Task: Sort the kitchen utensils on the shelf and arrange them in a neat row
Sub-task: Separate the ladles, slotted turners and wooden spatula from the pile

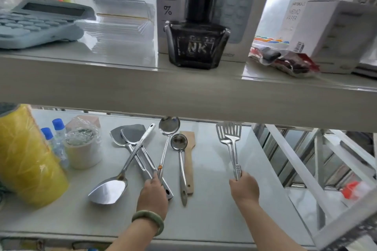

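Head view: utensils (163, 155) on shelf (212, 216)

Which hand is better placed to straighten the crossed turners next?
Left. The left hand already rests on the crossed turners' handles, while the right hand is shut on the slotted spatulas, apart from the pile.

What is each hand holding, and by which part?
The right hand holds two slotted spatulas by their handle ends. The left hand grips the solid spatulas' handle ends.
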The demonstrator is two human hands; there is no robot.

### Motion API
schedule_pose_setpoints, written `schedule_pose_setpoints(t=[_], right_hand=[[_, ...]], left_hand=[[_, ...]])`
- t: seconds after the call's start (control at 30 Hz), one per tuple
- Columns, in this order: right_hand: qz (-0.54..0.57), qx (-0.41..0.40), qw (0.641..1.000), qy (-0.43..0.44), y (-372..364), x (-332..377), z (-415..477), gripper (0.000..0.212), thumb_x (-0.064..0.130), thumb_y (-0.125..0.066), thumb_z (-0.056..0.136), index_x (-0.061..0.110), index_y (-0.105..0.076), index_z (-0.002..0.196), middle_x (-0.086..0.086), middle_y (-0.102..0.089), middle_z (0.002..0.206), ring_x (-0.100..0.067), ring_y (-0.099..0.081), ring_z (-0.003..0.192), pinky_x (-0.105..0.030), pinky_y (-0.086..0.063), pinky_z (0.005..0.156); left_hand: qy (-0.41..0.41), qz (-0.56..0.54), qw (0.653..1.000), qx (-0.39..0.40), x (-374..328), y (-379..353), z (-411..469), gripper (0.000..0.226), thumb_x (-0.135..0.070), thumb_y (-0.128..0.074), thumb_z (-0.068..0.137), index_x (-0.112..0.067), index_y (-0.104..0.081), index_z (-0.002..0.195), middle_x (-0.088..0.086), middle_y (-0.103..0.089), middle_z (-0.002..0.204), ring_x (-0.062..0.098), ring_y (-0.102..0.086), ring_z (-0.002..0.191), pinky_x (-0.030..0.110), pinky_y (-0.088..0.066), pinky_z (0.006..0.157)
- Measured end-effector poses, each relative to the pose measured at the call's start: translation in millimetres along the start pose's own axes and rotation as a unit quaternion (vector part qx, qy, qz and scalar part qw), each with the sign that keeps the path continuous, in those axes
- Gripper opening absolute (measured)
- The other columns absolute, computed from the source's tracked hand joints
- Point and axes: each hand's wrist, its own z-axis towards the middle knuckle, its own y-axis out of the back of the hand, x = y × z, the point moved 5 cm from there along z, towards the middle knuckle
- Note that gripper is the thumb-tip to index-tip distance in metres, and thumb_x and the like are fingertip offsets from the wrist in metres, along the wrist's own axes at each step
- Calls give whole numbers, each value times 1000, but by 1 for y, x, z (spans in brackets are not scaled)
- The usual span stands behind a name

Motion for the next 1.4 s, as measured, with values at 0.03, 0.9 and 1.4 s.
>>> schedule_pose_setpoints(t=[0.03,0.9,1.4], right_hand=[[-13,0,1000,-17,4,-13,4,19,8,-57,74,-5,-62,87,-23,-63,86,-36,-55,75,-30,-35,63],[23,242,961,131,-77,101,-70,30,17,-50,86,10,-61,113,-12,-69,108,-28,-60,105,-29,-45,88],[328,281,897,-89,-104,93,-66,21,10,-61,84,1,-65,66,-14,-59,66,-21,-55,59,-30,-46,58]], left_hand=[[2,-2,1000,3,-3,-3,0,49,-13,-38,93,-11,-25,140,15,-52,121,29,-56,108,35,-45,92],[-4,-134,990,37,-21,-15,-7,28,-24,-48,90,-17,-53,116,12,-53,114,28,-55,103,32,-46,89],[-59,-208,976,9,-24,-11,-7,21,-26,-54,86,-22,-62,105,7,-66,86,24,-63,81,38,-54,75]])
